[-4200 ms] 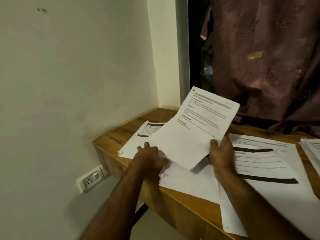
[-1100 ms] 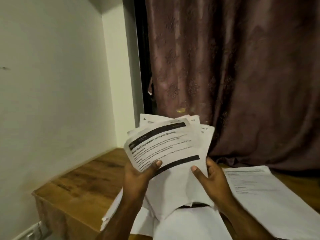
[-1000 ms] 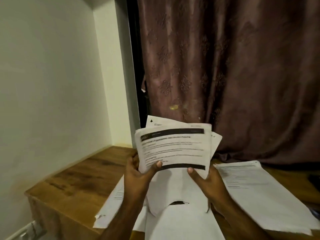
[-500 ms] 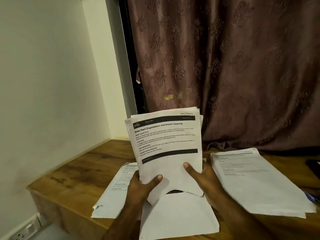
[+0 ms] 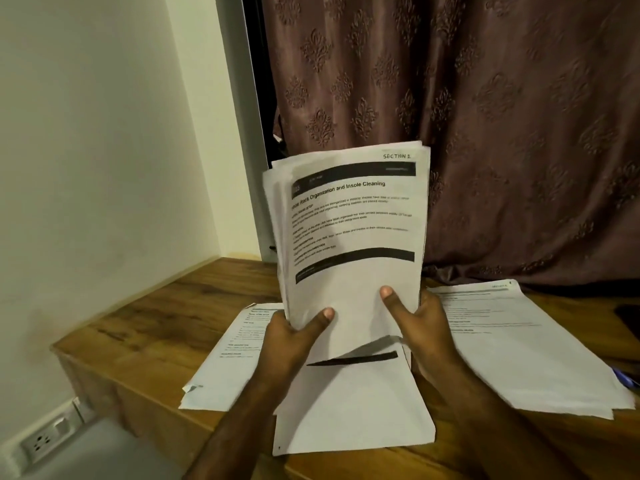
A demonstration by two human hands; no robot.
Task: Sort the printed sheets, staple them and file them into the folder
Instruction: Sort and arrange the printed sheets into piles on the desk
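Brown patterned curtain [image 5: 485,133] hangs behind a wooden table [image 5: 145,327] set against a pale wall. Both hands now hold a stack [image 5: 349,237] of printed sheets upright above the table: the left hand [image 5: 294,341] grips its lower left corner, thumb on the front page, and the right hand [image 5: 415,323] grips the lower right, thumb likewise in front. The top page reads "SECTION 1". A few seconds ago a single sheet was being lifted off the spread papers; since then the sheets have been gathered and squared, edges nearly flush, so sorting this set looks about done and stapling likely follows. One pile [image 5: 526,348] lies right, loose sheets [image 5: 225,358] left, another sheet [image 5: 353,410] beneath the hands. No stapler or folder shows.
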